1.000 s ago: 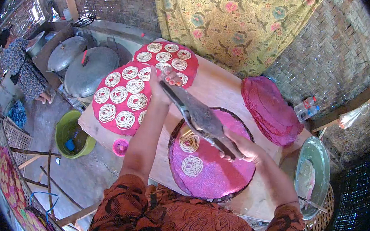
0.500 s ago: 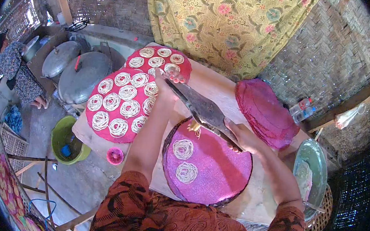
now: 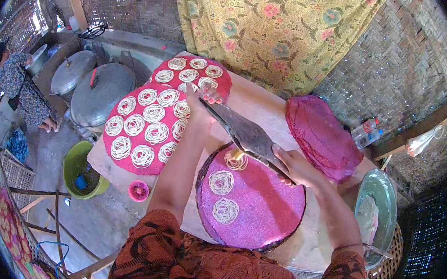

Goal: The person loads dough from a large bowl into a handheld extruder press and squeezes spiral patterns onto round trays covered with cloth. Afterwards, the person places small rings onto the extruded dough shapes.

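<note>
Both my hands grip a long dark hand press (image 3: 245, 132) held slantwise over a round pink mat (image 3: 265, 212). My left hand (image 3: 210, 96) is closed round its upper left end. Wrapped about its lower right end is my right hand (image 3: 293, 168). Beneath the press, a pale yellow nozzle (image 3: 237, 154) sits just above a ring of thin strands (image 3: 237, 163), partly hidden by the tool. Two finished coils of white strands, one upper (image 3: 221, 182) and one lower (image 3: 225, 211), lie on the mat's left side.
Pink mats bearing several noodle coils (image 3: 154, 113) lie left on the table. Stacked bare pink mats (image 3: 322, 137) are at right, near bottles (image 3: 367, 133). A green basin (image 3: 376, 206) holds pale dough. A green bucket (image 3: 83, 170), large lidded pots (image 3: 102, 94) and a person (image 3: 21, 84) are leftward.
Under the nozzle, the loose hanging strands have become a rounder coil on the mat. My hands and the press have barely shifted.
</note>
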Action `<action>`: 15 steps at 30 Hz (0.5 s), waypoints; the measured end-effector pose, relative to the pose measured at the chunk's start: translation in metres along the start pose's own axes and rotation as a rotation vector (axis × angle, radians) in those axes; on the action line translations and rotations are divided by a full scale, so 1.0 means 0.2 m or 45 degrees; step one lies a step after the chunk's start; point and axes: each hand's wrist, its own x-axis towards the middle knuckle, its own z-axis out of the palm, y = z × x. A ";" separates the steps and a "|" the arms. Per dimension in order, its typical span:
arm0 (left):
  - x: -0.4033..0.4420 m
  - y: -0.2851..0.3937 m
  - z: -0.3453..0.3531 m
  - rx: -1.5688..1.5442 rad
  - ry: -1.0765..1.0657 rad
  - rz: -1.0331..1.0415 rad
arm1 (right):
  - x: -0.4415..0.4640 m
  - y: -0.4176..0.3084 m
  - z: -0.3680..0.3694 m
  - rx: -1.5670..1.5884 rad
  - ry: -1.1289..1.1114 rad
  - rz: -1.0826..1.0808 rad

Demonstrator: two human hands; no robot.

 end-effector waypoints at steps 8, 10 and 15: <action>0.05 -0.14 -0.14 -0.139 -0.002 -0.011 | 0.11 0.12 -0.12 -0.042 0.049 0.004; 0.08 -0.10 -0.22 -0.110 -0.049 0.000 | 0.19 0.14 -0.08 -0.053 0.066 -0.003; 0.03 0.08 -0.29 0.049 0.000 0.009 | 0.31 0.12 0.05 0.015 -0.060 0.008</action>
